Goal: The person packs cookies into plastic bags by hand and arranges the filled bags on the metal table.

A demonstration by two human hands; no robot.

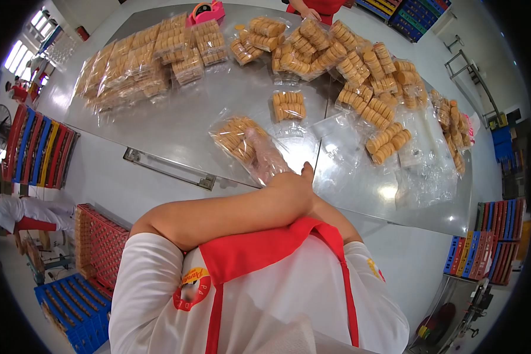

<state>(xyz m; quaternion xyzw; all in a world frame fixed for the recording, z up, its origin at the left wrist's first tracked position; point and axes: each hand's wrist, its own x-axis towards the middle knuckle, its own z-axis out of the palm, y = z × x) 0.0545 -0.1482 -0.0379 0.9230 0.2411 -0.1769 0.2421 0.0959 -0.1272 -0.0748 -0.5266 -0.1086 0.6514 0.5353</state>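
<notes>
My right hand (268,158), in a clear plastic glove, grips a clear bag of round golden biscuits (232,139) near the table's front edge. Its fingers lie over the bag's right side. My forearms cross, and my left hand (298,184) is by the right wrist. One digit of the left hand points up; its other fingers are hidden. Just beyond lies a single bag of biscuits (289,106), flat on the metal table (230,88). To the right are empty clear plastic bags (336,138).
Stacked biscuit bags (130,65) cover the table's back left. A loose heap of biscuit bags (360,71) spreads across the right. A pink tape dispenser (206,12) sits at the back. Another person (318,7) stands opposite. Red crates (103,242) and blue crates (74,310) stand at left.
</notes>
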